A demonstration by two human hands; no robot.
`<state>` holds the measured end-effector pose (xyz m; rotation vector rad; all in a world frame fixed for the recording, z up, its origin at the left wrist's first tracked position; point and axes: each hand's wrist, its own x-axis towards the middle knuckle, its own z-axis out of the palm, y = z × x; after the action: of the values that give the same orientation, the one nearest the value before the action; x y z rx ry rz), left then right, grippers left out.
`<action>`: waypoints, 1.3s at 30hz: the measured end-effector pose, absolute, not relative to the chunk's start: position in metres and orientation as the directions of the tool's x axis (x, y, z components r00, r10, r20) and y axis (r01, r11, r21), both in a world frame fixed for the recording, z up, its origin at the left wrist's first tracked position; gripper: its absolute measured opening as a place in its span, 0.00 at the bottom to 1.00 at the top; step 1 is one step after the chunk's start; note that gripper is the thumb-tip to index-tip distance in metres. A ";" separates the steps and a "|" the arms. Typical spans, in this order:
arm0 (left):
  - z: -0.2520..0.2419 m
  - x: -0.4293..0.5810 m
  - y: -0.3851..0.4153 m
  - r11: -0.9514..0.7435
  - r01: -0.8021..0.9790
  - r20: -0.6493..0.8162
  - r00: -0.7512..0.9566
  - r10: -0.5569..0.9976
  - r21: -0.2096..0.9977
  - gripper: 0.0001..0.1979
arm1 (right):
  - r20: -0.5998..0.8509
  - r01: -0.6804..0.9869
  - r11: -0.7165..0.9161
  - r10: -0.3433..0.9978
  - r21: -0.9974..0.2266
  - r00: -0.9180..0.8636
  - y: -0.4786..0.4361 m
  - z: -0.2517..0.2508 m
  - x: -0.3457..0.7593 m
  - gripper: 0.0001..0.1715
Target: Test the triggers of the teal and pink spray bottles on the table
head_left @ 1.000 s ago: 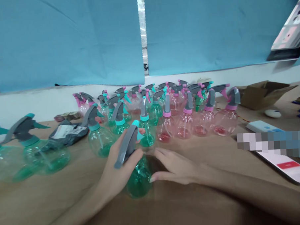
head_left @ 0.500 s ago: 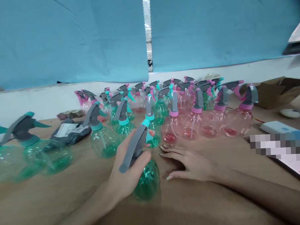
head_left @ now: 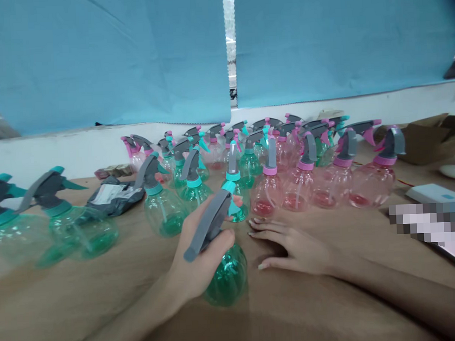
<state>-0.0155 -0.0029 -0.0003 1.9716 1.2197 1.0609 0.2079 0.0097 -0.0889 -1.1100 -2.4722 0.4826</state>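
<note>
Head view shows held bottle (head_left: 229,276) near-upright, nozzle (head_left: 228,187) forward-right.

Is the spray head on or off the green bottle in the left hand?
On, it appears: the grey spray head lines up above the green bottle. The left hand hides their join; tightness I cannot tell.

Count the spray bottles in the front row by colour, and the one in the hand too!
Green front-row spray bottles: 5
Pink front-row spray bottles: 4
Green spray bottle in the left hand: 1
Total: 10
Spray bottles behind overlap too much to count.
</note>
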 end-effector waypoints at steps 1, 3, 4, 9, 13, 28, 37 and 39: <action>0.000 -0.015 -0.003 -0.399 0.423 0.307 0.270 0.912 0.813 0.18 | 0.204 0.631 0.630 0.762 -0.452 -0.615 0.010 -0.089 0.208 0.38; -0.001 -0.013 -0.003 -0.379 0.363 0.282 0.292 0.914 0.851 0.22 | 0.209 0.631 0.634 0.760 -0.448 -0.615 0.010 -0.090 0.208 0.36; -0.001 -0.013 -0.003 -0.372 0.343 0.278 0.293 0.915 0.862 0.22 | 0.214 0.628 0.636 0.759 -0.448 -0.616 0.010 -0.090 0.208 0.35; 0.000 -0.012 -0.004 -0.342 0.347 0.245 0.292 0.924 0.873 0.20 | 0.237 0.618 0.644 0.754 -0.451 -0.612 0.010 -0.091 0.207 0.31; 0.005 -0.010 -0.005 -0.338 0.384 0.244 0.274 0.930 0.859 0.15 | 0.239 0.626 0.642 0.758 -0.443 -0.607 0.011 -0.092 0.207 0.31; 0.002 -0.011 -0.003 -0.388 0.349 0.284 0.313 0.906 0.853 0.22 | 0.235 0.620 0.644 0.754 -0.447 -0.614 0.012 -0.093 0.209 0.31; -0.001 -0.012 -0.002 -0.362 0.386 0.247 0.317 0.916 0.849 0.23 | 0.253 0.602 0.656 0.743 -0.455 -0.619 0.012 -0.092 0.209 0.30; -0.001 -0.012 -0.002 -0.356 0.379 0.241 0.317 0.917 0.854 0.23 | 0.248 0.609 0.657 0.743 -0.445 -0.621 0.012 -0.093 0.209 0.30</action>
<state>-0.0118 -0.0020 -0.0010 1.8879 1.1470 0.9829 0.2088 0.0118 -0.0929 -1.0612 -2.4634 0.4474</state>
